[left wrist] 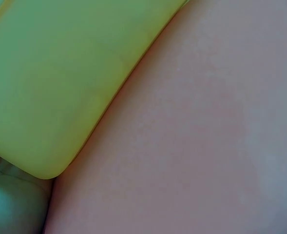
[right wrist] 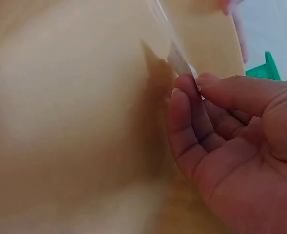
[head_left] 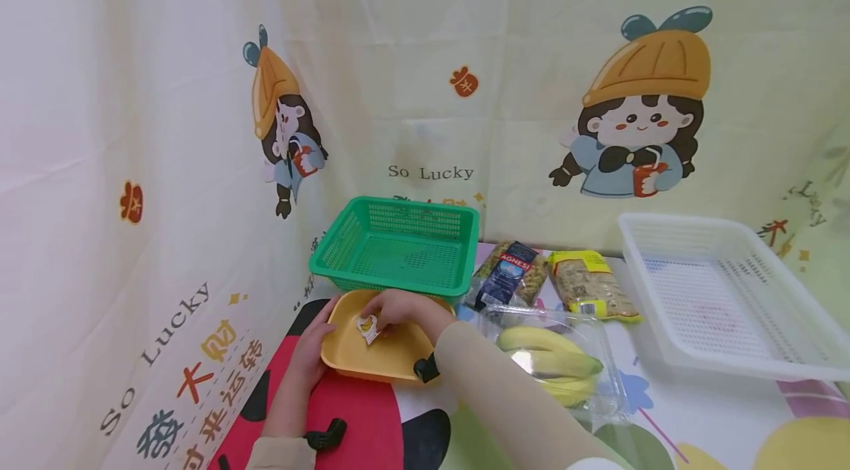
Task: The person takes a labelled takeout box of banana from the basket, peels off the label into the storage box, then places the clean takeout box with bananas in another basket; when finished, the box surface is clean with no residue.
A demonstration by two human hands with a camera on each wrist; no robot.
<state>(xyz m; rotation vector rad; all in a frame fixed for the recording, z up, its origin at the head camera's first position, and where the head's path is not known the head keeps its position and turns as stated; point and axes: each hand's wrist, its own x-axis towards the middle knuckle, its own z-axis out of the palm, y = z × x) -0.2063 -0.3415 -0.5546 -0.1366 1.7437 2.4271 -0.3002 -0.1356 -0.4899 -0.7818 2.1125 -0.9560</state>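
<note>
A small white paper piece with a banana picture (head_left: 367,328) is pinched between the thumb and fingers of my right hand (head_left: 401,310), inside an orange-yellow plastic basin (head_left: 405,356). The right wrist view shows the piece edge-on (right wrist: 180,59) at the fingertips. My left hand (head_left: 307,353) grips the basin's left side, thumb over the rim and fingers outside. The left wrist view has the basin's outer wall (left wrist: 60,83) and part of the palm (left wrist: 16,204); most of that hand is hidden there.
Behind the basin stands a green basket (head_left: 398,285). To the right are a clear box (head_left: 598,337) with bananas (head_left: 554,359), an Agnesi pasta bag (head_left: 508,274), a yellow-labelled bag (head_left: 591,284) and a white basket (head_left: 704,300). Printed cloth hangs behind and left.
</note>
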